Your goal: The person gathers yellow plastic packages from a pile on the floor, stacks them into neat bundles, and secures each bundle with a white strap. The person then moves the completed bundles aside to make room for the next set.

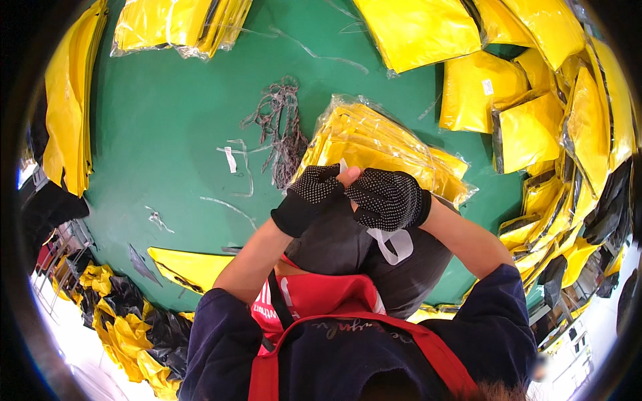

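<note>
My left hand and my right hand, both in black gloves with white grip dots, meet in front of my lap. Their fingers are pinched together, and a bare fingertip shows between them. A small white tip sticks up at the pinch, and below my right hand hangs a looped white strip, which looks like a roll of label tape. Both hands seem closed on it, though the fingers hide the exact grip. Just beyond them lies a stack of folded yellow sheets in clear plastic wrap.
A tangled bundle of grey cords lies on the green surface, left of the stack. Clear plastic scraps are scattered nearby. Wrapped yellow packs pile up on the right; others stand far left. Yellow and black material heaps lower left.
</note>
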The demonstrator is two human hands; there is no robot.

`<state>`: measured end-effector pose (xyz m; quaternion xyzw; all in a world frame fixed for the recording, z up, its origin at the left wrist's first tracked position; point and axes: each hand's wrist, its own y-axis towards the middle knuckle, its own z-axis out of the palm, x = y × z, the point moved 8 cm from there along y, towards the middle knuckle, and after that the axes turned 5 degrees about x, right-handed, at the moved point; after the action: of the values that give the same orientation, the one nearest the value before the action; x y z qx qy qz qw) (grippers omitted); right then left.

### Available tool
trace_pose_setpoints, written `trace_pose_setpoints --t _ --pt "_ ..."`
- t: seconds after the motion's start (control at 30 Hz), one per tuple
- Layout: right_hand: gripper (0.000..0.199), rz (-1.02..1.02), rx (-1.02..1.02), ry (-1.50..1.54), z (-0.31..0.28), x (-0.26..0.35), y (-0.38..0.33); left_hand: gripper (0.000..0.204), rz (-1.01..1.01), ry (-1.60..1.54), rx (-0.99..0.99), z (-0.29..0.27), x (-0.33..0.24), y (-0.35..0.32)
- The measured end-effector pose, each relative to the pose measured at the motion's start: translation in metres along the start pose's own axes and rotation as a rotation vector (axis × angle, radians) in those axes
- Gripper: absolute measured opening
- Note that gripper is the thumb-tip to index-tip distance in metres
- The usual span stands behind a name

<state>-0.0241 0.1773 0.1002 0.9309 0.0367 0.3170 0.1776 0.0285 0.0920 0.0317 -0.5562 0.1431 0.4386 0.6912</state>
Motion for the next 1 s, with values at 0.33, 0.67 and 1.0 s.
trace_pose_setpoints --t 0.33,0.67,1.0 --pt "0.016 0.490 0.427 0.157 0.008 -0.050 -0.067 0.029 0.442 0.897 -0.341 -0.043 0.009 -0.016" --pt "0.019 0.905 -0.044 1.313 0.066 -0.097 -0.061 0.040 0.126 0.441 0.151 -0.032 0.034 0.012" --pt "0.007 0.933 -0.089 0.889 0.029 -0.083 -0.066 0.034 0.035 0.732 0.124 -0.064 0.055 0.017"
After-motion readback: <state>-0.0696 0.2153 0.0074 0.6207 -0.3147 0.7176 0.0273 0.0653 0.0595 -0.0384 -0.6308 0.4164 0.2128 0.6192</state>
